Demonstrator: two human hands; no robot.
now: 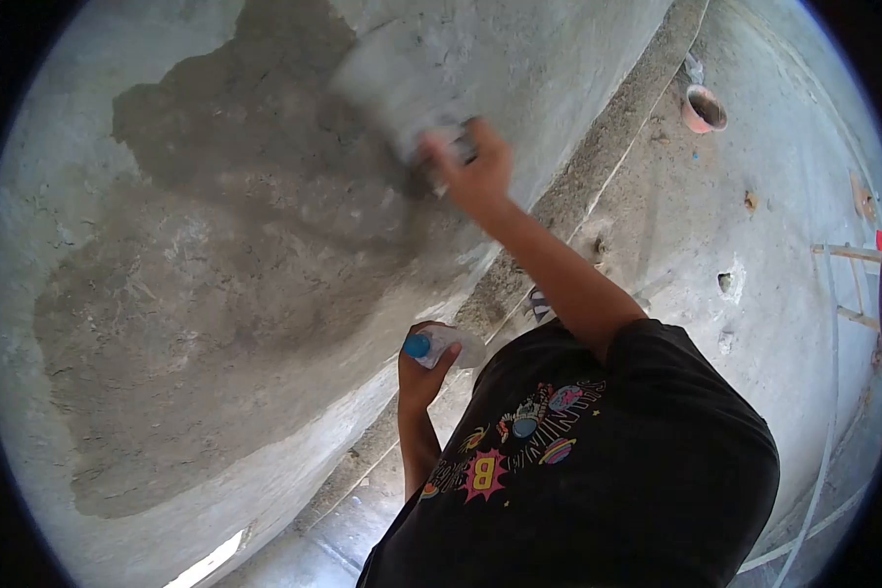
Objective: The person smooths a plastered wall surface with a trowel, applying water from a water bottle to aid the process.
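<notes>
My right hand (472, 169) is closed around a pale, broad object (387, 93), smeared by motion, over the grey wall. I cannot make out exactly what it is or whether it touches the wall. Lower down, my left hand (421, 377) grips a clear plastic bottle (468, 347) with a blue cap, near my black shirt. A large darker patch (216, 265) with an irregular edge spreads over the rough wall to the left of both hands.
A rough ledge (598, 162) runs diagonally along the wall's base. Beyond it, a pinkish bucket (704, 110) stands at the upper right. Wooden pieces (848, 253) lie at the far right, near a long pale line or hose (821, 470).
</notes>
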